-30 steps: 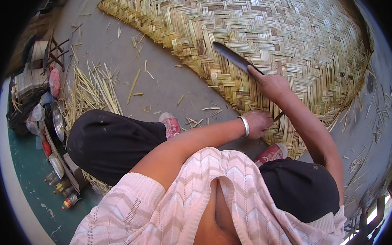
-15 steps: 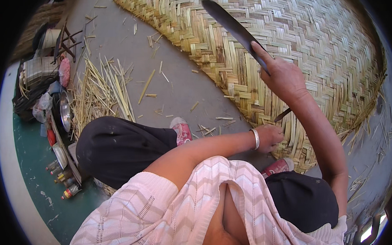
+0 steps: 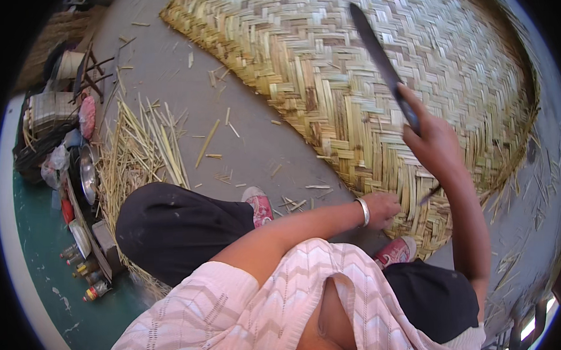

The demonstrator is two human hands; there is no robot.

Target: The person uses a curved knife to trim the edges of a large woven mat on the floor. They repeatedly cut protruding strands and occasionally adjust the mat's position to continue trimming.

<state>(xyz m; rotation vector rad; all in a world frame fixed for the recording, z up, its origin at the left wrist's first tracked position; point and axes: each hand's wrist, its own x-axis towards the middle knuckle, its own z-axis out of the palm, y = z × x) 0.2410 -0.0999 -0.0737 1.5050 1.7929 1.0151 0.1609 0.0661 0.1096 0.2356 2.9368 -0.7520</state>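
Woven reed mat (image 3: 340, 103) lies below the right hand (image 3: 435, 140), which is wrapped around a machete (image 3: 374, 46); the left hand (image 3: 381, 210) is at the near edge, fingers bent, but I can't tell if they pinch it. Mat and straw pile (image 3: 138, 143) are on the grey floor (image 3: 254, 148). It looks like edge work, and the next move seems to need the blade kept off the left fingers.

Mat (image 3: 327, 104): pale straw and gold with brown flecks, in slanting herringbone
Blade (image 3: 375, 49): dark grey, perhaps black; motion blur makes it unsure
Bracelet (image 3: 363, 212): silvery white
Top (image 3: 199, 310): pale pink, white and beige zigzags
Trousers (image 3: 176, 217): black
Shoes (image 3: 262, 210): red-pink, paler toes
Floor (image 3: 229, 155): grey, green at left
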